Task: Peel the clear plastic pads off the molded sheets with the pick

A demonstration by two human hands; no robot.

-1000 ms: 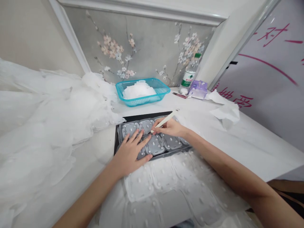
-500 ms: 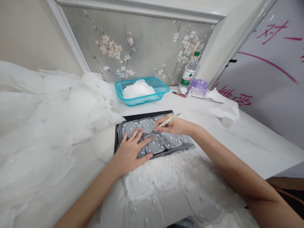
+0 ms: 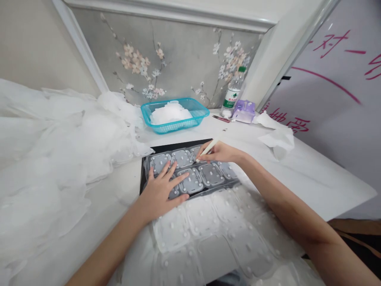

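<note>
My left hand (image 3: 162, 192) lies flat with fingers spread on a translucent plastic sheet (image 3: 190, 180) of rounded-square shapes dotted with small white spots. Under that sheet is a black board (image 3: 181, 146), its dark edge showing at the back and left. In my right hand (image 3: 216, 151) is a slim white pen-like tool (image 3: 207, 148), pinched between thumb and fingers and tilted. Its thin dark tip meets the sheet near a gap between the shapes; whether it is a blade or a nib I cannot tell. Towards me the sheet continues off the board, with one square opening (image 3: 216, 252) in it.
Heaped white translucent sheets (image 3: 59, 147) cover the left side. At the back stand a blue basket (image 3: 175, 128) holding white pieces, a water bottle (image 3: 233, 93) and a purple tissue pack (image 3: 244, 111). Dark red tweezers (image 3: 221, 118) lie before the bottle; crumpled tissue (image 3: 278, 139) lies to the right.
The white tool has tipped more upright in my right hand, its tip still at the sheet. My left hand stays spread in place. The whole view has shifted slightly.
</note>
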